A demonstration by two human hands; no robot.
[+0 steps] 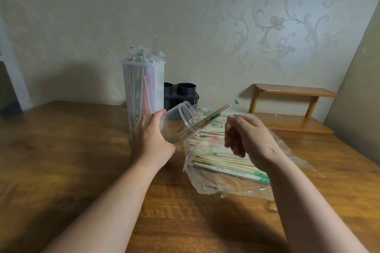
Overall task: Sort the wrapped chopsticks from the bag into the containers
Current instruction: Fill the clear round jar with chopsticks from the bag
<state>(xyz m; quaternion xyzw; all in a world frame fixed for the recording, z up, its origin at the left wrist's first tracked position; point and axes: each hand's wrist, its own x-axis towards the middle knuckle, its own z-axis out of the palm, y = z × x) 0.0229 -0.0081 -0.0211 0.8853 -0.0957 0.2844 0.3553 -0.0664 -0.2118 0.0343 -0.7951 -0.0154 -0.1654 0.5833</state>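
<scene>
Wrapped chopsticks (222,162) lie stacked in the open clear plastic bag (207,185) on the worktop (61,150), right of centre. I see one more wrapped pair (207,119) slanting out of the mouth of a clear jar (185,121), which my left hand (150,137) grips round its side, tilted rightward over the bag's far-left end. My right hand (246,137) hovers over the bag, fingers loosely curled with nothing in them; farther left stands a tall clear container (141,92) packed with chopsticks, a black holder (185,92) just beside it.
</scene>
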